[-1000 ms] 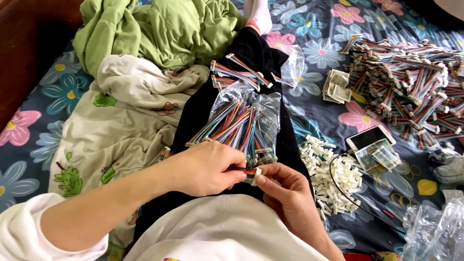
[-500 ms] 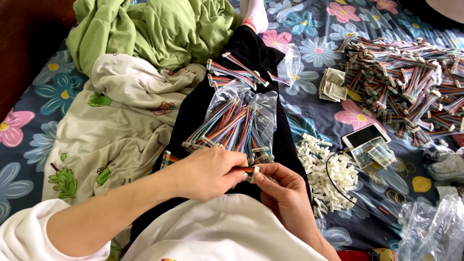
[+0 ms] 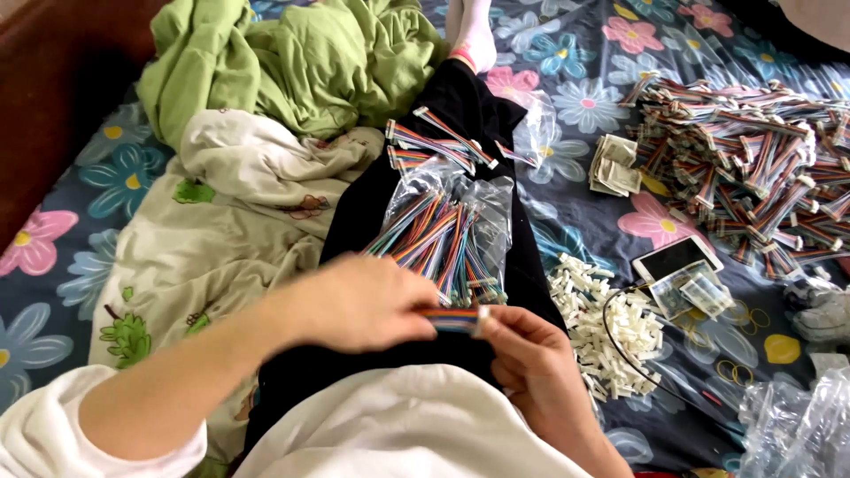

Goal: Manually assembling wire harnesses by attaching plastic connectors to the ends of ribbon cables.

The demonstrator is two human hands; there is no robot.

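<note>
A white, long-sleeved top is worn; its left sleeve is seen bunched up near the elbow at about eight o'clock in the view, so that the forearm is left bare, and soft folds are shown in the white fabric across the lap at six o'clock. Both the left hand and the right hand are bare, with no rings, watch or gloves to be made out. Black trousers are worn, running up towards twelve o'clock, where a white sock with a thin pink band at its cuff is seen.
</note>
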